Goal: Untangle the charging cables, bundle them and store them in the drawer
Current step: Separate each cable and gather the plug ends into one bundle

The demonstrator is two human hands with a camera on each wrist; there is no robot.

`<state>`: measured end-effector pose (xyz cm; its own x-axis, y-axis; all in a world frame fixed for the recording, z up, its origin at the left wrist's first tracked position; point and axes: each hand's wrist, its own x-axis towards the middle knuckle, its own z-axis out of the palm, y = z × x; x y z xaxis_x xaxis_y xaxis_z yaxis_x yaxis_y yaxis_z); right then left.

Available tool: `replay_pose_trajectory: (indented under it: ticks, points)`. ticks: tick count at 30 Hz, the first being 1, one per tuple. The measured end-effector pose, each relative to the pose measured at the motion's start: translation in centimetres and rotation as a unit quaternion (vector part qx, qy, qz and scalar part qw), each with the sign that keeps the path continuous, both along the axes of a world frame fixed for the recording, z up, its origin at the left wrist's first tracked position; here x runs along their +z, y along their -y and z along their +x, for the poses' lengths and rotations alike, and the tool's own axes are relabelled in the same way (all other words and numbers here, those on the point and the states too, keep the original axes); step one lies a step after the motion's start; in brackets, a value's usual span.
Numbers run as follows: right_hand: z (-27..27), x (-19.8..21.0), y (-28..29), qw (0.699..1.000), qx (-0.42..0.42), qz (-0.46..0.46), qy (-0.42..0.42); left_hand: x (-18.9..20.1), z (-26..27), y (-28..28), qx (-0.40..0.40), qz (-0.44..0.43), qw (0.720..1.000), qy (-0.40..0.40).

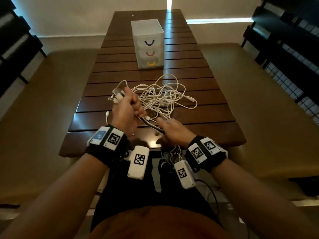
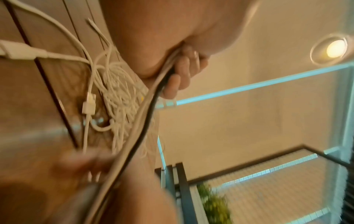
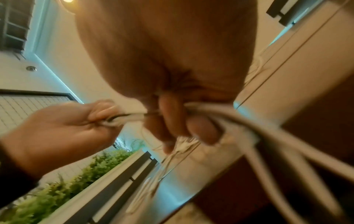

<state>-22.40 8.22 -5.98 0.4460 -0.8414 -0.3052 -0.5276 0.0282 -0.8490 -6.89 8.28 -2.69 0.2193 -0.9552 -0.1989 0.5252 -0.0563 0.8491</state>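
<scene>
Watching two hands work one cable tangle [image 1: 162, 95] on slatted tabletop [image 1: 198, 114]. Left hand [image 1: 124, 109], fingers curled tight round gathered cables, plug ends sticking out top. Right hand [image 1: 170, 130] pinches same strands near table edge. One three-drawer unit [image 1: 148, 44] behind, shut; I read no writing.

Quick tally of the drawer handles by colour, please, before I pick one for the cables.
Blue handle: 1
Red handle: 1
Yellow handle: 1
Total: 3 handles, one per drawer on the drawer unit, all shut.
</scene>
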Motion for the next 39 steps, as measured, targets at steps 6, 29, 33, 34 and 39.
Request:
replay_pose_trajectory:
  ticks: [6,29,33,34,39]
  points:
    - [-0.8,-0.6,6.3,0.959,-0.060,-0.211,-0.180,0.3,2.9,0.4,0.008,0.006,1.000,-0.013]
    - [3.4,-2.3,13.7,0.920,-0.073,-0.221,-0.315,-2.1,4.4,0.5,-0.044,0.051,0.995,0.067]
    - [3.3,-2.3,13.8,0.923,-0.101,-0.209,-0.305,-1.8,3.8,0.7,-0.058,0.060,0.989,0.125]
    - [3.3,-2.3,13.8,0.925,-0.094,-0.207,-0.305,-1.6,3.7,0.8,-0.058,0.057,0.987,0.136]
    - [2.4,-1.0,12.8,0.935,-0.032,-0.199,-0.291,-1.6,2.8,0.9,-0.060,0.054,0.982,0.172]
